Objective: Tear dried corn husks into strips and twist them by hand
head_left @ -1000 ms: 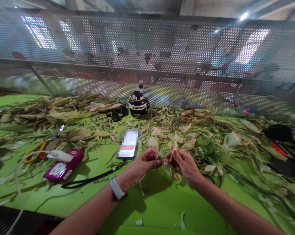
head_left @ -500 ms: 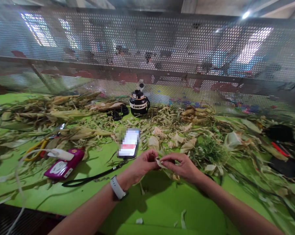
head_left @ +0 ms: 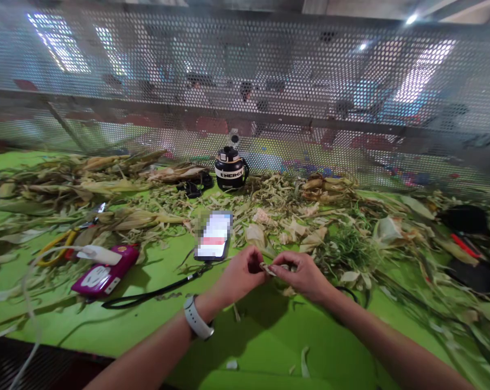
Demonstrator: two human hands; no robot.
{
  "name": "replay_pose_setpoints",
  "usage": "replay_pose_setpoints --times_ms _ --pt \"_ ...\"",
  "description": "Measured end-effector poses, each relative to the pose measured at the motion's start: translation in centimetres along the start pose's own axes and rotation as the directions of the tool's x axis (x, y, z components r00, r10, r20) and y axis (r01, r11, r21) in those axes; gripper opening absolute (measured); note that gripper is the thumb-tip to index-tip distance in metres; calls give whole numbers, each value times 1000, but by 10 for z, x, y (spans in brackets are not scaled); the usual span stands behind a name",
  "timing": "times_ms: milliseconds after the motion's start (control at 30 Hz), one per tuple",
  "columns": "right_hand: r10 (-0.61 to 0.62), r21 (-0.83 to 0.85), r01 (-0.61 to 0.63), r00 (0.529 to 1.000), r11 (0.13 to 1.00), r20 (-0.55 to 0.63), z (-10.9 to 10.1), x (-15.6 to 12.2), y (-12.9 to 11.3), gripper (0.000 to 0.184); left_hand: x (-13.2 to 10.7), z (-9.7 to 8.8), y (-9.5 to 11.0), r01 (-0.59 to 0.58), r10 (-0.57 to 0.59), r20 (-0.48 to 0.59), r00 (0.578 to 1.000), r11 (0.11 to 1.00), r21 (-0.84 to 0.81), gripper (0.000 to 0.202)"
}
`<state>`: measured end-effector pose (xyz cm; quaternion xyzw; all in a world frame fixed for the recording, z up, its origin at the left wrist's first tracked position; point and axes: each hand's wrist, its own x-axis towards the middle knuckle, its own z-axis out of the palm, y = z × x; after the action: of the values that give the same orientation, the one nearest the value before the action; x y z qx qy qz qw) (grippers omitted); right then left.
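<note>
My left hand [head_left: 242,272] and my right hand [head_left: 301,273] meet just above the green table [head_left: 245,336], near its middle. Both are closed in a pinch on a small pale strip of dried husk [head_left: 268,268] held between their fingertips. A white watch [head_left: 196,317] sits on my left wrist. Loose husk scraps [head_left: 289,230] lie on the table just beyond the hands.
A phone [head_left: 214,236] with a black lanyard lies left of the hands. Further left are a magenta power bank [head_left: 102,273] with a white cable and yellow-handled scissors [head_left: 56,244]. A black "ENERGY" bottle [head_left: 230,169] stands before the perforated metal screen [head_left: 245,97]. Corn stalks [head_left: 78,184] pile up at the left.
My hands have drawn together and dropped slightly. The right hand turned from raised fingers to a low pinch meeting the left on the husk strip.
</note>
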<state>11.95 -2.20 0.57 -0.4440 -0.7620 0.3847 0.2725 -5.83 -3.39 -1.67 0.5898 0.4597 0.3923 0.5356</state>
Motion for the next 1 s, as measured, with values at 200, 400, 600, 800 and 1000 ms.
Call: replay_pose_setpoints --times_ms 200,400,600,800,1000 --pt "-104 -165 87 990 982 -97 7 -5 -1 10 -3 3 4 34 -25 -75 997 993 115 25" --pt "-168 -202 143 980 969 -111 11 -4 -1 10 -4 7 6 45 -36 -88 995 994 101 21" --pt "-87 -186 58 984 981 -153 15 -4 -5 8 -6 11 11 66 -60 -90 994 996 60 18" --pt "70 -112 -71 997 991 -16 7 1 -5 15 -7 9 13 68 -57 -80 995 989 133 20" --pt "103 -26 -102 992 994 69 7 3 -3 13 -8 11 10 39 -17 -100 995 973 228 25"
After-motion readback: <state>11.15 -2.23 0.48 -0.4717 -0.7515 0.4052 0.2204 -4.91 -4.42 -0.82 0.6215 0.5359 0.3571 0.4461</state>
